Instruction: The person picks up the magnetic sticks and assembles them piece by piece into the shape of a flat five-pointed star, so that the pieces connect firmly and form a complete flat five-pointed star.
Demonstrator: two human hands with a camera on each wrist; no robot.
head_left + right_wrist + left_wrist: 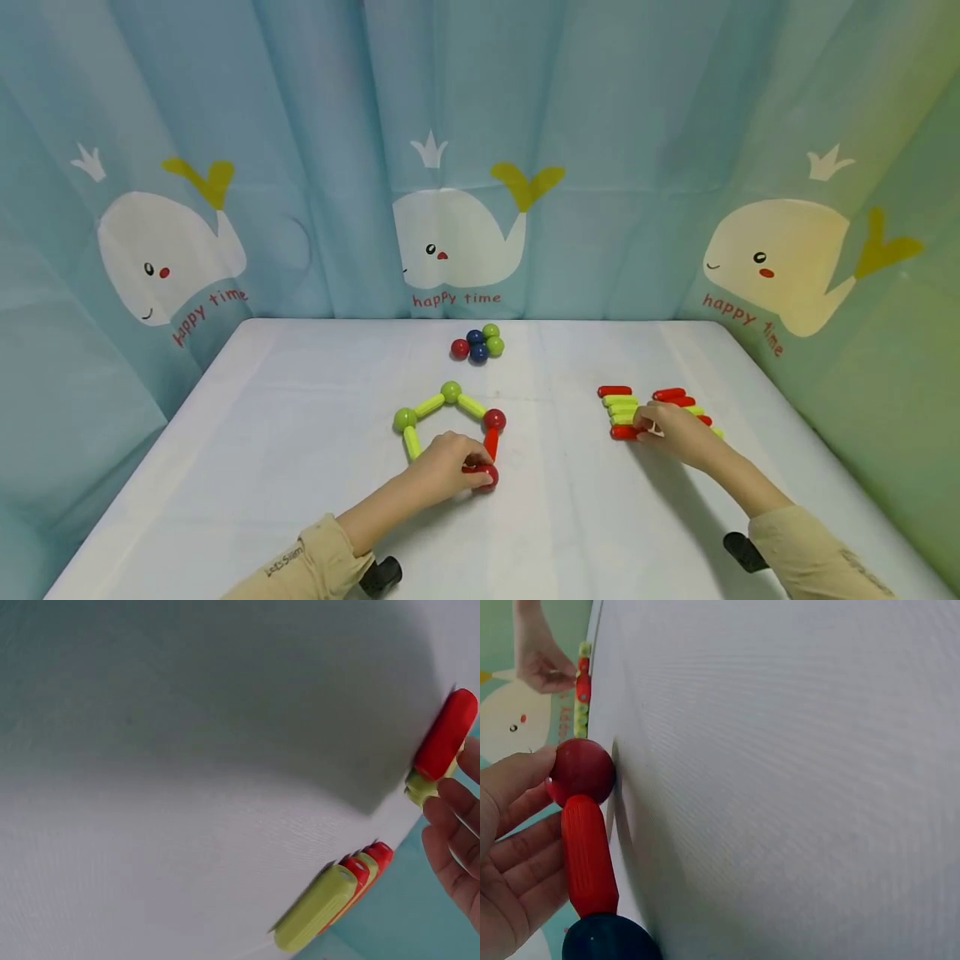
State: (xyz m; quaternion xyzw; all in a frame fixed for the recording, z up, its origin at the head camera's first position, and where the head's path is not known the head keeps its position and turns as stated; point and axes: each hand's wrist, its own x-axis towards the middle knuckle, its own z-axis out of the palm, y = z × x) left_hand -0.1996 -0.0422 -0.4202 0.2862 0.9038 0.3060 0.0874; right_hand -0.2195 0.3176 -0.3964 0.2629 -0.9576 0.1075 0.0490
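My left hand point(444, 468) pinches a red ball point(583, 771) at the near right corner of a ring of balls and rods. From that ball a red rod point(589, 855) leads to a dark blue ball point(609, 939), which my hand hides in the head view. Green balls point(405, 419), light green rods point(430, 406) and another red ball point(494, 421) make up the visible rest of the ring. On the right, my right hand point(678, 433) has its thumb and fingertips at the end of a red rod point(447, 735), the nearest in a row of loose rods.
Light green rods point(621, 401) and a red rod point(615, 390) lie behind that one. A second row of red and green rods point(669, 393) is partly behind my right hand. Loose red, blue and green balls point(460, 349) cluster at the back of the white table point(300, 358), before a curtain.
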